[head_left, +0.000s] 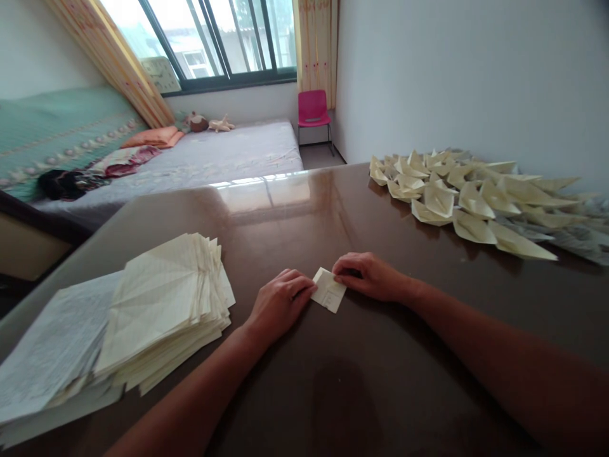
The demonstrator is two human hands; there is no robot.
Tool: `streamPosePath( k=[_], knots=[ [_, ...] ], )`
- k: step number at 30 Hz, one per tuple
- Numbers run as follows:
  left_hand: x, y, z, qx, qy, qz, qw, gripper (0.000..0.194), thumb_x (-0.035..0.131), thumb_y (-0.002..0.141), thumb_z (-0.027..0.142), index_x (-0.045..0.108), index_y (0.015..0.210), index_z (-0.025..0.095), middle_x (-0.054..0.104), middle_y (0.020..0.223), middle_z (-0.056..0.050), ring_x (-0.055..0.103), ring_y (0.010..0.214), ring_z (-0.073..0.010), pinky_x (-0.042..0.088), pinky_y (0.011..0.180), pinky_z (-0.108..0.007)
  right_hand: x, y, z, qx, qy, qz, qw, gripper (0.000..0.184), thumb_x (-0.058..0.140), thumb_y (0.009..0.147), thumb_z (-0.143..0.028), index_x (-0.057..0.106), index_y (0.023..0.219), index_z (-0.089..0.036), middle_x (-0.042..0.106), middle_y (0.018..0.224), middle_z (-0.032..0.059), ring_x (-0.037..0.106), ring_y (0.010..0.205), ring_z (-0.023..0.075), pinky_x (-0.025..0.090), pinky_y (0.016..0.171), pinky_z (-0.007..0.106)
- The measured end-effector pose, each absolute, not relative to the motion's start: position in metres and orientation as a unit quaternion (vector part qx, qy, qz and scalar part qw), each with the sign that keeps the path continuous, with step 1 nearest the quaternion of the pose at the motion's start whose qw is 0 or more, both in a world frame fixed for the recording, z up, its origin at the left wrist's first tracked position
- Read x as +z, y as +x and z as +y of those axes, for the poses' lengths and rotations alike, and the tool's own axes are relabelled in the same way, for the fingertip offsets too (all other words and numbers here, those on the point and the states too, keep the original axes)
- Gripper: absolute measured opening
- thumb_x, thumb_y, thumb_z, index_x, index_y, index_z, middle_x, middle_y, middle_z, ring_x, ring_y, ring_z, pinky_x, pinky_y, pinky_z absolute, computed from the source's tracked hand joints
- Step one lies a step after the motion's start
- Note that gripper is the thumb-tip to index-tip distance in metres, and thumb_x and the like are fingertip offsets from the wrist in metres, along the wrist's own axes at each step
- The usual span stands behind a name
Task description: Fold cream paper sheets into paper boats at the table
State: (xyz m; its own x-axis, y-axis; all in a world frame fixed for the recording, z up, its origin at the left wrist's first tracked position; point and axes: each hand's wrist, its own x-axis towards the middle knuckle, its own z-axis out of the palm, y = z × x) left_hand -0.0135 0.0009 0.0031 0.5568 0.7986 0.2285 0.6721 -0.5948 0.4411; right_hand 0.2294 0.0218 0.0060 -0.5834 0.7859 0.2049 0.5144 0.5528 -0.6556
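Observation:
A small folded square of cream paper (329,292) lies on the brown table between my hands, one corner pointing away from me and a few printed marks near its lower edge. My left hand (284,296) pinches its left corner between thumb and fingers. On the opposite side, my right hand (368,274) grips the right corner with the fingers curled and the thumb beneath. Both forearms reach in from the bottom of the view.
A stack of cream and white paper sheets (157,298) sits on the glossy brown table (285,387) at left. Many folded paper boats (438,197) crowd the back right by the wall. Beyond are a bed (247,149) and a pink chair (313,109).

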Motion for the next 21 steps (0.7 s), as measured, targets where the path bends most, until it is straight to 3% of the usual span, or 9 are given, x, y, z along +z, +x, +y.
streamPosePath(
  k=[8, 18, 21],
  knots=[
    [0.005, -0.002, 0.004, 0.154, 0.836, 0.512, 0.123, 0.024, 0.045, 0.094, 0.033, 0.055, 0.114, 0.027, 0.066, 0.087, 0.002, 0.061, 0.082, -0.0159, 0.045, 0.070, -0.026, -0.002, 0.214, 0.015, 0.223, -0.486, -0.808, 0.247, 0.011, 0.056, 0.086, -0.028, 0.057, 0.094, -0.020, 0.063, 0.076, -0.0012, 0.055, 0.068, 0.0121, 0.037, 0.062, 0.022],
    [0.004, 0.005, -0.004, 0.116, 0.854, 0.506, -0.009, 0.024, 0.042, 0.096, 0.034, 0.057, 0.113, 0.026, 0.061, 0.098, -0.003, 0.056, 0.093, -0.0189, 0.047, 0.069, -0.026, -0.002, 0.207, 0.015, 0.151, -0.476, -0.839, 0.218, 0.007, 0.056, 0.081, -0.021, 0.061, 0.086, -0.020, 0.060, 0.078, -0.0007, 0.053, 0.072, 0.0124, 0.034, 0.066, 0.023],
    [0.002, 0.000, -0.004, 0.161, 0.897, 0.412, -0.013, 0.025, 0.041, 0.097, 0.028, 0.061, 0.112, 0.024, 0.061, 0.109, -0.004, 0.051, 0.099, -0.0183, 0.049, 0.082, -0.028, -0.002, 0.208, 0.016, 0.144, -0.472, -0.843, 0.216, 0.006, 0.057, 0.083, -0.023, 0.061, 0.087, -0.021, 0.059, 0.080, -0.0010, 0.052, 0.072, 0.0122, 0.033, 0.065, 0.023]
  ],
)
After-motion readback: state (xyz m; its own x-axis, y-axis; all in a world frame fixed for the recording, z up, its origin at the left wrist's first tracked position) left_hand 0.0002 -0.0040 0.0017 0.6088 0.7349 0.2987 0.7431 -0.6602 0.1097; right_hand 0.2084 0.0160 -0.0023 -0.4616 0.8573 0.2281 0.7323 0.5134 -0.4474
